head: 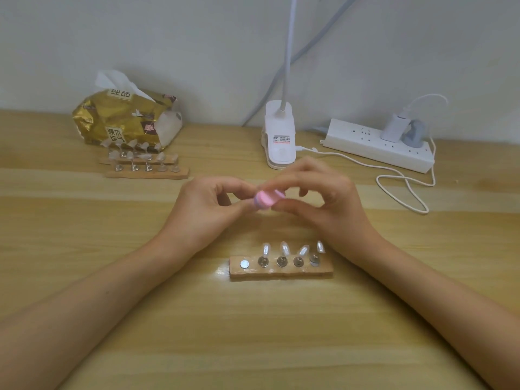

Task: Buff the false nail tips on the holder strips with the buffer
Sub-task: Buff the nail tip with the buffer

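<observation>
buffer [267, 199]: pink block with a lilac edge, held up off the table [253, 333] between both hands, blurred.
buffer axis: roughly left to right, with the left end nearer the camera.
right hand [323, 198]: fingers curled over the buffer's right part, thumb under it; this is the main grasp.
left hand [208, 204]: thumb and forefinger pinch at the buffer's left end. I cannot tell whether a tip is also in the pinch.
near strip [281, 270]: lies flat, directly below and toward the camera from both hands, not touching them. Its long axis runs left to right, about parallel to the buffer.
nail tips [284, 247]: 4 clear tips on stands, leaning away from the camera toward the hands.
bare disc [244, 264]: the leftmost slot, with no stand on it.
far strips [146, 164]: 2 more with tips, at back left and well apart from the hands, just in front of the tissue pack [126, 119].
nearer hand: the right wrist sits just beside the strip's right end; the left is farther off.
judgement: the next move needs a short drop toward the camera, with the buffer face set across a tip's length.
</observation>
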A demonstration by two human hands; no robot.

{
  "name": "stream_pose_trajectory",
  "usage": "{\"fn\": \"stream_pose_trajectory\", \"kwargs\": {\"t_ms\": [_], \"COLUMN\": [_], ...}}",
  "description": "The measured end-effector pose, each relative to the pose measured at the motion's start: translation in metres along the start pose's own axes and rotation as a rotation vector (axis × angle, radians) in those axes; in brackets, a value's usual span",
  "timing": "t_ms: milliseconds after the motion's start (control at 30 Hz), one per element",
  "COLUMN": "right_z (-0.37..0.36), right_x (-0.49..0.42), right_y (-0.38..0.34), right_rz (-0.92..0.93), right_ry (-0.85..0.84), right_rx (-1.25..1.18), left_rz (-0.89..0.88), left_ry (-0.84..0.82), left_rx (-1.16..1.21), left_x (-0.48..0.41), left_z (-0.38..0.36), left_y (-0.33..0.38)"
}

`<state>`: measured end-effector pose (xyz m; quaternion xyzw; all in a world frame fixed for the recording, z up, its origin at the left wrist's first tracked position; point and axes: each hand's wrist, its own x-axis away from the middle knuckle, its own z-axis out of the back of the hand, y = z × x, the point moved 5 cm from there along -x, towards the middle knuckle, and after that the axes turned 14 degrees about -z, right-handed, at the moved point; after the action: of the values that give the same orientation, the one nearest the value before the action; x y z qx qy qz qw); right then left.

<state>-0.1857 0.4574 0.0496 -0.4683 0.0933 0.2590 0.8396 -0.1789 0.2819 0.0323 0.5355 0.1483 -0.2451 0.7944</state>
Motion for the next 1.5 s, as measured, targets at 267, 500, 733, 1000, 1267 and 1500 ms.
{"fn": "stream_pose_trajectory", "kwargs": {"t_ms": [267, 500, 733, 1000, 1267, 1500], "right_z": [0.0021, 0.0013, -0.0001, 0.0041, 0.0023, 0.003], "right_x": [-0.0012, -0.0002, 0.0011, -0.0014, 0.002, 0.0006], "right_y": [0.0033, 0.0, -0.0009, 0.0029, -0.0036, -0.0017], "right_rz": [-0.049, 0.027, 0.062, -0.016, 0.088, 0.053], "right_ry": [0.035, 0.02, 0.014, 0.043, 0.042, 0.025], "right_rx": [-0.036, 0.002, 0.033, 0.011, 0.052, 0.046], "left_rz": [-0.007, -0.019, -0.009, 0.006, 0.021, 0.011], "left_ry": [0.007, 0.013, 0.0, 0.002, 0.034, 0.021], "left_rx": [0.012, 0.02, -0.005, -0.016, 0.001, 0.013], "left_x": [-0.0008, -0.0009, -0.0005, -0.0004, 0.0004, 0.0012], "left_z": [-0.0003, 0.0, -0.0011, -0.0013, 0.0013, 0.0], "left_y": [0.0009, 0.0027, 0.0025, 0.0023, 0.0006, 0.0028]}}
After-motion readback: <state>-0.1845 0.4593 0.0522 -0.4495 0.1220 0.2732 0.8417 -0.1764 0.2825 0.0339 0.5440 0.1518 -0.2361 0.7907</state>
